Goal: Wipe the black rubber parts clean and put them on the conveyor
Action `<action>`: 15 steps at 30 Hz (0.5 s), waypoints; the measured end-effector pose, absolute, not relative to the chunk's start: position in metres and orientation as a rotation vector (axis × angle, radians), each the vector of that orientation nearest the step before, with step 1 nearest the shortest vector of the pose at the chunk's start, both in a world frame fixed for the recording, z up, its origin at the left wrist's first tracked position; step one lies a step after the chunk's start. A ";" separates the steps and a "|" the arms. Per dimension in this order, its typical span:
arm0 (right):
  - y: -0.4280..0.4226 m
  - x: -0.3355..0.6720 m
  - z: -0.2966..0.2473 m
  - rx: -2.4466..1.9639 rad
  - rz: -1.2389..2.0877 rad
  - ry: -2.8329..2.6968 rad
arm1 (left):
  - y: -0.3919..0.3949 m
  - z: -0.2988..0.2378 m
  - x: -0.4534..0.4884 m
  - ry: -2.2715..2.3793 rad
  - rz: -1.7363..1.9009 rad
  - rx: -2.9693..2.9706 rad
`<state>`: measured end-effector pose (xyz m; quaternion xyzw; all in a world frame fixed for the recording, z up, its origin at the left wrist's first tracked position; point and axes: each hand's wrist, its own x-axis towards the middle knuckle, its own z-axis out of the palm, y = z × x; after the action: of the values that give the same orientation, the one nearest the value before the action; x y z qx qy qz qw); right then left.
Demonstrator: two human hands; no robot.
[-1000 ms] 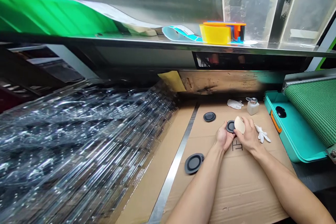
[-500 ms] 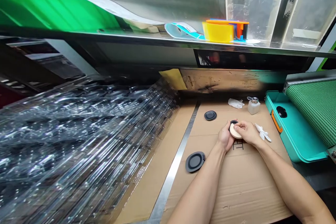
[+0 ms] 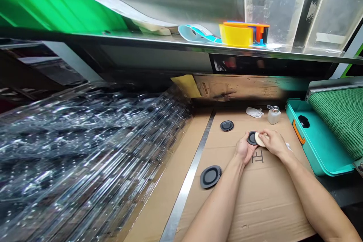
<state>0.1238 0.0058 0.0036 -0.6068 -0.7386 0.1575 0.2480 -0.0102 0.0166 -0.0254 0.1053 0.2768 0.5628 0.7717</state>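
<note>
Near cover (image 3: 210, 176): flat on the cardboard-topped tabletop (image 3: 255, 196), left of your hands, closer to you.
Left hand (image 3: 243, 149): your grip holds the dark disc (image 3: 251, 138), recessed face up.
Right hand (image 3: 275, 143): your grip pinches the pale pad (image 3: 260, 140).
Pad-disc: pad at disc's right edge, contact unclear; disc round, no long axis, left of your right grip.
Far cover (image 3: 227, 125): left, slightly beyond.
Bottle (image 3: 273, 116): beyond right hand.

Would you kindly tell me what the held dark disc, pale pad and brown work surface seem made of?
The held dark disc is probably plastic or rubber: matte, with a ringed face. The pale pad may be sponge or felt: cream, without shine, its texture too small to tell. The brown work surface looks like cardboard: dull, tan and creased.
</note>
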 end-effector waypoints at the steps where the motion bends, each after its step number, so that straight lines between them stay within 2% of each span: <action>1: 0.004 0.120 0.004 -1.756 0.318 -1.985 | 0.016 -0.025 -0.009 0.611 1.226 0.225; 4: 0.000 0.105 0.001 -1.888 0.073 -2.040 | 0.015 -0.026 -0.007 0.609 1.234 0.211; 8: 0.001 0.091 -0.003 -1.987 -0.048 -2.054 | 0.014 -0.027 -0.007 0.602 1.225 0.221; 15: 0.005 0.097 -0.008 -1.978 -0.064 -2.064 | 0.012 -0.025 -0.004 0.623 1.229 0.245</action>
<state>0.0973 0.0046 -0.0075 -0.6849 -0.7147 -0.0220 0.1404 -0.0045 0.0118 -0.0252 0.1128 0.2867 0.5657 0.7649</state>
